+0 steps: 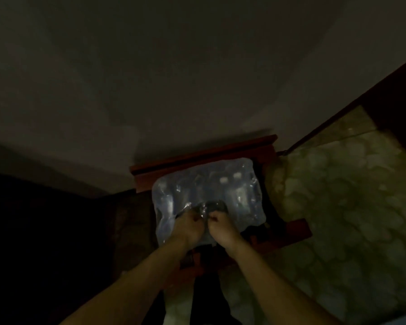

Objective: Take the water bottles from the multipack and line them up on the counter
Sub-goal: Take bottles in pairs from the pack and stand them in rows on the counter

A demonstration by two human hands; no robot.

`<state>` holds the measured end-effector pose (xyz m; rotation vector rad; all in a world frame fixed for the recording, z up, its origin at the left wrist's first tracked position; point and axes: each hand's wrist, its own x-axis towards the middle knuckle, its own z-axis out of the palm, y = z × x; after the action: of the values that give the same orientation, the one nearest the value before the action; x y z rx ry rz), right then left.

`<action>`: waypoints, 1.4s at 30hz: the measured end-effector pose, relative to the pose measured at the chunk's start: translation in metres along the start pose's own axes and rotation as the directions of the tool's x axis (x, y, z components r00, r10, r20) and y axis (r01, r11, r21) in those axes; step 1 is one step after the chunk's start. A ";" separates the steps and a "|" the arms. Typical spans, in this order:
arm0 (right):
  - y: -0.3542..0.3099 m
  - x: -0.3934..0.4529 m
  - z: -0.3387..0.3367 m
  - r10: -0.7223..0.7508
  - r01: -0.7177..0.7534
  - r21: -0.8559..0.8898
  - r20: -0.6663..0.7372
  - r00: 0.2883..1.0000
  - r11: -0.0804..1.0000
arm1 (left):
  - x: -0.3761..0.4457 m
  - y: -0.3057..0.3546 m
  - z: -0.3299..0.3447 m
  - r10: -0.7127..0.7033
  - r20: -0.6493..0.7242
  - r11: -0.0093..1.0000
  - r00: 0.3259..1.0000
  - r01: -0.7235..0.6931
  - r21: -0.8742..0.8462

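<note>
A multipack of water bottles (206,195) in clear shrink wrap lies on a small red-brown wooden table (202,156) in a very dim room. White bottle caps (230,178) show through the film near the far side. My left hand (189,227) and my right hand (220,225) are both fisted on the plastic wrap at the near middle of the pack, side by side and almost touching. A dark tear or bunched fold of film (209,206) sits just beyond my knuckles. The single bottles are hard to tell apart in the dark.
A bed or sofa with a pale green patterned cover (338,195) stands right beside the table on the right. A plain wall (174,78) rises behind. The left side (45,231) is too dark to read.
</note>
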<state>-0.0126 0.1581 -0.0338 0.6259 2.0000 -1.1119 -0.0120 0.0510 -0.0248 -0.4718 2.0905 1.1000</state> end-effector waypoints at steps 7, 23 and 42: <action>0.018 0.045 -0.002 0.062 -0.058 -0.047 0.102 0.993 0.997 | 0.026 -0.022 0.030 -0.117 0.038 0.993 0.992 0.118 -0.014; 0.015 0.113 -0.003 0.219 -0.227 -0.234 -0.056 0.974 0.945 | 0.053 -0.021 0.069 -0.132 0.000 0.988 0.991 0.131 -0.086; 0.042 0.141 0.011 0.470 -0.470 -0.041 0.006 0.883 0.882 | 0.057 -0.043 0.068 -0.102 0.027 0.947 0.994 0.105 -0.305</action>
<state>-0.0635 0.1776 -0.1713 1.0150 1.7183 -0.7747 0.0043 0.0825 -0.1169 -0.7141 1.8678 1.3668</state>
